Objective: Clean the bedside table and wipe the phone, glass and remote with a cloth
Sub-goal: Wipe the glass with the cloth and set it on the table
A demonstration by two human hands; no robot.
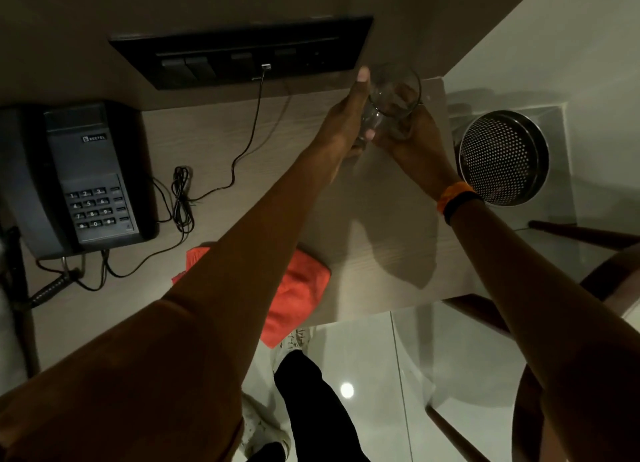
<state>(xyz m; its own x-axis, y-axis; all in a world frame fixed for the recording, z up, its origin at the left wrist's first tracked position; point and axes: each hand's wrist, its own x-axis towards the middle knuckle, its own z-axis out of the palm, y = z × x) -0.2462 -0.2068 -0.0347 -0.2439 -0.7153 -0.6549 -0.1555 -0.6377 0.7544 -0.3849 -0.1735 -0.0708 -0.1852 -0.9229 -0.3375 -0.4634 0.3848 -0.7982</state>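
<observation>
Both hands, left and right, grip the glass; phone reads BEETEL.

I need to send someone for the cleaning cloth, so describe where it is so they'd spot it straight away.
Start at the pale wooden bedside table with the dark desk phone at its left end. The cloth lies crumpled at the table's near edge, right of the phone's tangled cables, partly hanging over the edge and partly hidden beneath the person's left forearm. It is the only bright orange-red, soft thing there.
</observation>
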